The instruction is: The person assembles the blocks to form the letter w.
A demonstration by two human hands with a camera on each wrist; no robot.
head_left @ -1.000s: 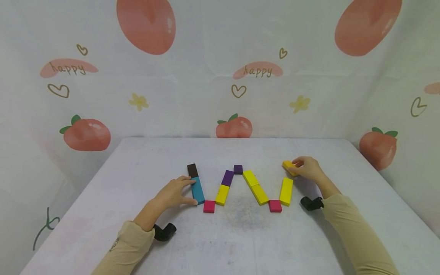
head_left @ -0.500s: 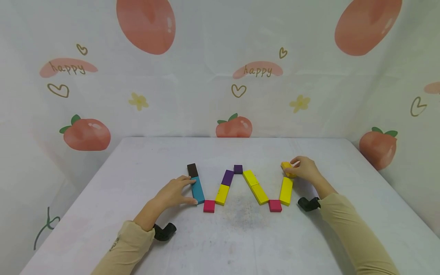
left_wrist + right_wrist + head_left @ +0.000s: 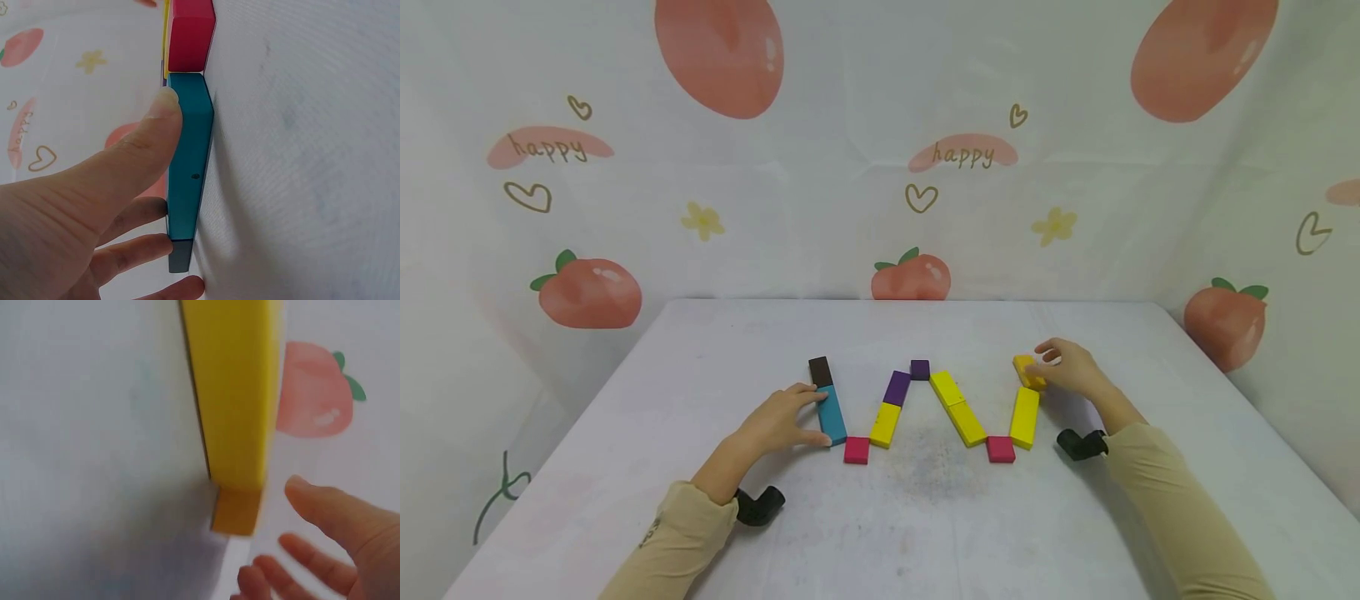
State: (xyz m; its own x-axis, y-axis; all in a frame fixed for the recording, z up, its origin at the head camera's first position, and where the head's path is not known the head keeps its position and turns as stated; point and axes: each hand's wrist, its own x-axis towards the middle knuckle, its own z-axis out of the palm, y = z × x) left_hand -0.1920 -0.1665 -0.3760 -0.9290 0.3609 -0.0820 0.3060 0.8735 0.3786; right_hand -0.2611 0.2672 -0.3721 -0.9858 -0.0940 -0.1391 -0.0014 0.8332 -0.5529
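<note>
My left hand (image 3: pixel 780 421) rests at a blue block (image 3: pixel 831 415), its thumb and fingertips on the block's upper surface and left edge. In the left wrist view the thumb lies along that blue block (image 3: pixel 189 162), and the fingers reach toward the dark brown block (image 3: pixel 181 257) beyond it. On the right, my right hand (image 3: pixel 1070 367) hovers beside an orange-yellow block (image 3: pixel 1028 372) lying at the far end of a yellow block (image 3: pixel 1025 418). The right wrist view has the thumb and fingers spread apart, with a gap from the orange-yellow block (image 3: pixel 237 511).
Flat blocks form a zigzag across the white table (image 3: pixel 925 533). A red block (image 3: pixel 857 451) and another red block (image 3: pixel 1001 449) mark the near corners. A small purple block (image 3: pixel 920 370) sits at the middle peak, beside a yellow pair (image 3: pixel 957 408). A printed cloth hangs behind.
My right hand has brought the orange-yellow block slightly left and nearer, to the far end of the yellow block, then let go and drawn back. My left hand stays in place.
</note>
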